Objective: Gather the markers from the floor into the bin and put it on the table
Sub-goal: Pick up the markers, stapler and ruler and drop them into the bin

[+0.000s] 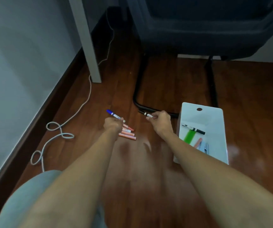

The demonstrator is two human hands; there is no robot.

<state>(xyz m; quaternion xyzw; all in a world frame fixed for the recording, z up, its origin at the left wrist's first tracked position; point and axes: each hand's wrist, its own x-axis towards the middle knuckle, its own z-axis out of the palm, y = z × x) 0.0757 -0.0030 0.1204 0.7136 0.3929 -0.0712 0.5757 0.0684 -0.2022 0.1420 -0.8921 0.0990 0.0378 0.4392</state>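
My left hand (113,124) grips a blue-capped marker (112,113) just above the wooden floor. Right beside and under that hand lie several pink markers (127,135) on the floor. My right hand (161,121) pinches a black-capped marker (146,114) by its white barrel, left of the white bin (214,116). The bin stands on the floor at the right. Inside it are a black marker (196,130), a green one (189,136), a pink one (197,142) and a pale blue item.
A white cable (61,129) loops over the floor at the left, along the wall. A grey table leg (89,46) stands behind the markers. A dark chair (206,25) with a black tube frame (137,89) sits behind the bin. My knee in grey cloth is at bottom left.
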